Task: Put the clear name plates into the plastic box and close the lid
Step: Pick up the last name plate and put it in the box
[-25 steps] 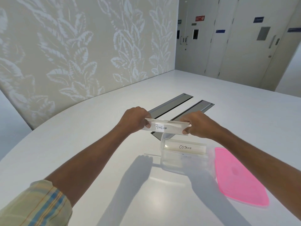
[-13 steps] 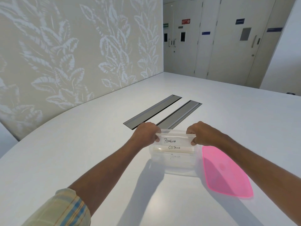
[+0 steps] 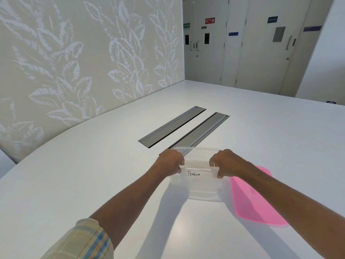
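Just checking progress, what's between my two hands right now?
In the head view, the Penguin name plate spans between the left hand and right hand, pinched at both ends, at the plastic box.

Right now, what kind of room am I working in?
Probably an office meeting room: a large white table with two grey metal cable flaps set into its top, a leaf-patterned wall panel beside it, and pale doors with small coloured signs behind.

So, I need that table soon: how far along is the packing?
Done: no loose plates show on the table. In hand: left hand and right hand pinch the PENGUIN plate, low in the plastic box. Left: release it, fit the pink lid lying alongside.
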Motion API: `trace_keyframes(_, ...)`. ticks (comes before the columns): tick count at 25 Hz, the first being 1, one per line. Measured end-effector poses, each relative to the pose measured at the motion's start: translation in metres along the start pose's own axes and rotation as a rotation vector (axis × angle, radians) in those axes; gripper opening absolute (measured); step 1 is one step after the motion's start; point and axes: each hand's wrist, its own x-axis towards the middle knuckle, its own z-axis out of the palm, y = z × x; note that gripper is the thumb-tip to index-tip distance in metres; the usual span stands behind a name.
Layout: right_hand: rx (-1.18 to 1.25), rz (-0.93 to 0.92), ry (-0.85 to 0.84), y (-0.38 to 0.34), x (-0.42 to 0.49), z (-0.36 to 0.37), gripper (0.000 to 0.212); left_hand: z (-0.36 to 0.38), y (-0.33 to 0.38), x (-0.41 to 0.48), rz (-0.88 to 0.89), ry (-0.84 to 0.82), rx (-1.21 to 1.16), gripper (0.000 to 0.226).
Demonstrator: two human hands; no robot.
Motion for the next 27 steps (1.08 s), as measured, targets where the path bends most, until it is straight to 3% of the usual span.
trace_keyframes(8,-0.095,-0.065,0.024,0.001,0.009,0.017,0.048,0.016,-0.003,0.005,0.068,-0.034,0.091,0.028)
trace_keyframes(20,-0.064,-0.079,0.059,0.0,0.001,0.018,0.049,0.008,-0.001,0.003,0.013,-0.102,-0.021,0.038)
trace_keyframes(24,0.085,-0.092,0.146,0.006,-0.013,0.008,0.045,0.002,0.004,-0.003,0.005,0.012,-0.13,0.045)
trace_keyframes(27,0.271,-0.043,0.266,0.012,-0.035,-0.004,0.039,-0.003,0.027,-0.012,0.036,0.276,-0.172,0.057)
